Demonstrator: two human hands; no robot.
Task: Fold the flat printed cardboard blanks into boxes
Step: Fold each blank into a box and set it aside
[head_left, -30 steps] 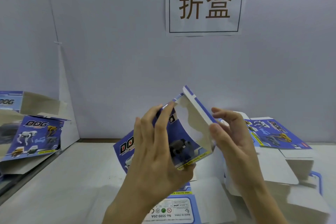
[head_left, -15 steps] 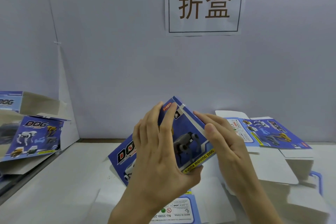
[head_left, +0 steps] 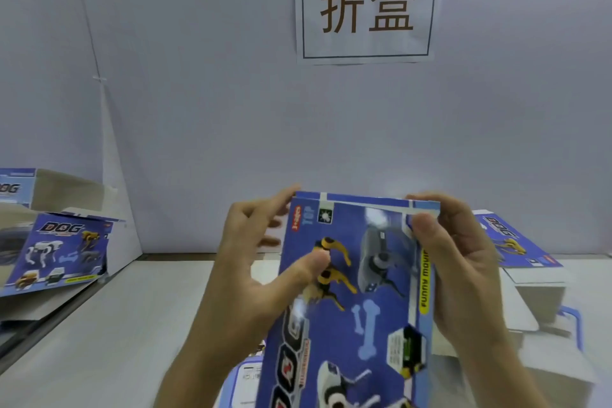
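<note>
- Far to the left of the left hand: folded blue printed DOG box (head_left: 56, 252), leaning.
- left hand (head_left: 261, 275): thumb pressed on the printed face and fingers behind the left edge, pinching the blue printed cardboard blank (head_left: 357, 291).
- Blank: held up between both hands, off the white table (head_left: 116, 325), print facing the camera.
- right hand (head_left: 463, 275): thumb on the front of the upper right corner, fingers curled behind, gripping the right edge.
- Just right of the right hand: pile of flat blue-and-white blanks (head_left: 516, 242).
- Above the hands: white paper wall sign (head_left: 366, 5).
</note>
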